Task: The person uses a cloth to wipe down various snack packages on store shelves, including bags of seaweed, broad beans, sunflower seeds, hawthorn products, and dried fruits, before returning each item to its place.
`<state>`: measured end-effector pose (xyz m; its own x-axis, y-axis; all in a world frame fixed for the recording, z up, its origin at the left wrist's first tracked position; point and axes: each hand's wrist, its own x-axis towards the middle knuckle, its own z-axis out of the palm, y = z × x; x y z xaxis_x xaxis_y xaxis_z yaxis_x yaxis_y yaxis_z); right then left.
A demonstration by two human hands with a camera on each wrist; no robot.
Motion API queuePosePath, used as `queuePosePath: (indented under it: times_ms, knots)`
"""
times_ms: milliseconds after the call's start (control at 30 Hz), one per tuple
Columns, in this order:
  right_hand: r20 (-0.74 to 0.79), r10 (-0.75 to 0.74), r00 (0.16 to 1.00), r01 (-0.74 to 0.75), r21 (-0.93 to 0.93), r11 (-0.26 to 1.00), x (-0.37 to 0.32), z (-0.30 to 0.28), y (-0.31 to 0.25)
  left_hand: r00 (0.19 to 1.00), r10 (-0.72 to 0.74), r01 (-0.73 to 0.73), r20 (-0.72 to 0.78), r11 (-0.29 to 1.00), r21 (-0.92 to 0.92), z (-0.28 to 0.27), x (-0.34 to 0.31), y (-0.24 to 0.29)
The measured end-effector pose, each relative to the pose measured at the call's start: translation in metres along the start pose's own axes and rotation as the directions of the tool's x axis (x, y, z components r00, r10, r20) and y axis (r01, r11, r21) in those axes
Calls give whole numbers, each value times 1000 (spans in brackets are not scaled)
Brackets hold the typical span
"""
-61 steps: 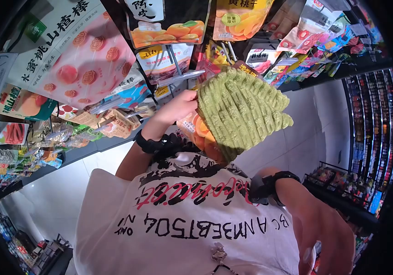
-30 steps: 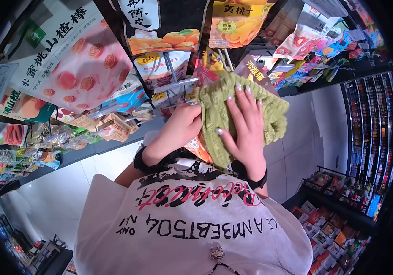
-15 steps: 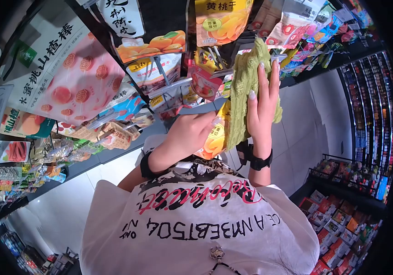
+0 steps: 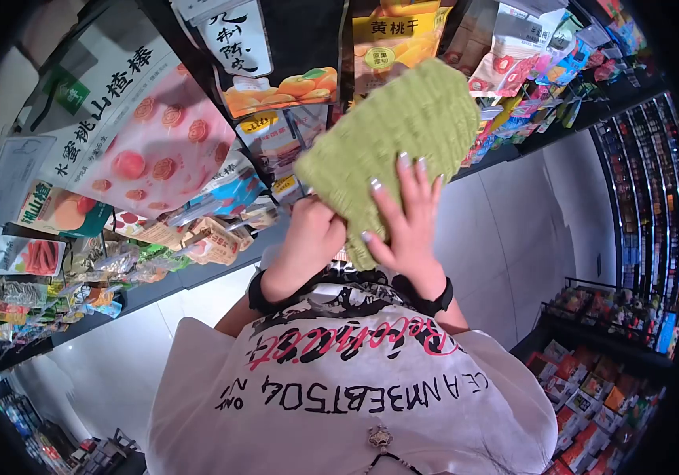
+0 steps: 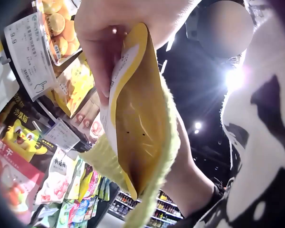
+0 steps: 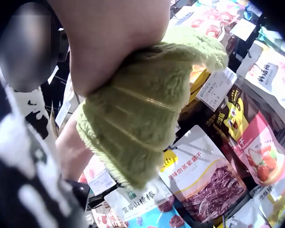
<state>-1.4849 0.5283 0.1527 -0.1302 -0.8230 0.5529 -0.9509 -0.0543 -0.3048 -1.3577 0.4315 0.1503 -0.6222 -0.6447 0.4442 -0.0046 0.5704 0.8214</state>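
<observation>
A plush, ribbed green cloth (image 4: 403, 134) lies over the face of a yellow snack pouch (image 5: 140, 128). My left hand (image 4: 305, 241) grips the pouch at one edge, its fingers curled round it in the left wrist view. On the cloth, my right hand (image 4: 409, 218) rests with its fingers spread, pressing it toward the pouch. From the right wrist side the cloth (image 6: 137, 109) hangs below that hand and hides most of the pouch. Both hands are in front of the chest, close to the hanging rack of snack bags.
Dried-fruit bags hang on hooks ahead: a large pink hawthorn bag (image 4: 149, 142), a black bag with orange fruit (image 4: 284, 87) and a yellow peach bag (image 4: 395, 39). Price tags (image 6: 217, 89) stick out from the hooks. A low display of red packs (image 4: 585, 396) stands at right.
My right hand came up from the right side onto the cloth. Pouch and cloth turned edge-on half a second ago; now the cloth side faces up again, tilted and further left.
</observation>
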Motion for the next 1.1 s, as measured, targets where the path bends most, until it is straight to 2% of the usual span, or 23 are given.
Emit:
queuePosePath:
  times_ms: [33,67,133,167,233,267,333,367,400,467,533,567,600,633,667,733,767,800,867,933,1033,1067,1100]
  knots:
    - [-44,39,998,-39,-7,999,8,-6,4,998,7,-13,58,994,108,0,-1,4]
    - [-39,28,999,-28,-1,1000,14,-9,11,999,2,-7,46,994,112,2,-2,9]
    - [-254,174,951,-150,112,982,26,-12,22,991,94,-99,97,994,48,3,-1,18]
    - [-252,165,954,-139,116,983,28,-13,24,987,143,-149,72,986,74,2,-2,19]
    - [-348,319,882,-250,229,941,32,-12,26,991,134,-135,11,987,91,2,-2,21]
    - [-344,313,885,-244,231,942,32,-11,24,991,125,-121,-40,988,100,2,-3,22]
    - [-309,384,870,-280,332,901,29,-8,15,992,115,-111,-42,990,92,1,-2,22]
    - [-306,414,857,-276,405,871,27,-4,13,989,116,-109,-96,991,81,1,1,23]
    - [-300,408,862,-273,405,873,21,2,14,982,116,-107,-150,992,69,2,3,23]
    - [-253,545,800,-255,678,689,1,20,21,976,104,-96,-191,994,53,2,6,23]
    - [-6,632,775,-337,842,421,-49,45,48,943,125,-123,-310,992,25,1,8,24]
    - [72,633,771,-405,823,399,-46,43,40,941,123,-122,-315,992,22,1,9,24]
    - [147,630,763,-468,798,380,-42,41,33,913,114,-139,-391,990,-36,2,12,25]
    - [148,622,769,-465,797,386,-39,42,35,879,102,-161,-466,983,-88,2,14,24]
    - [171,630,757,-471,811,346,-51,36,26,873,103,-162,-477,983,-83,1,17,23]
    - [224,643,733,-485,834,263,-36,39,43,932,79,-114,-353,990,-82,0,19,19]
    - [248,648,720,-490,843,221,-28,40,50,971,59,-66,-230,998,-25,-1,13,13]
    - [271,653,707,-493,851,180,-7,46,67,969,62,-69,-240,997,-21,1,12,9]
    - [307,660,685,-490,865,106,24,45,102,939,306,-305,-157,952,35,6,15,4]
    - [336,667,666,-484,874,43,-66,9,56,974,218,-216,66,976,-38,6,18,8]
    - [349,664,662,-451,892,-19,-58,13,67,956,226,-217,185,974,-67,9,27,11]
    - [356,659,662,-438,898,-45,-53,12,74,953,250,-244,171,968,-53,10,31,14]
    - [368,654,661,-426,901,-76,-28,24,78,955,244,-225,171,967,-119,8,36,18]
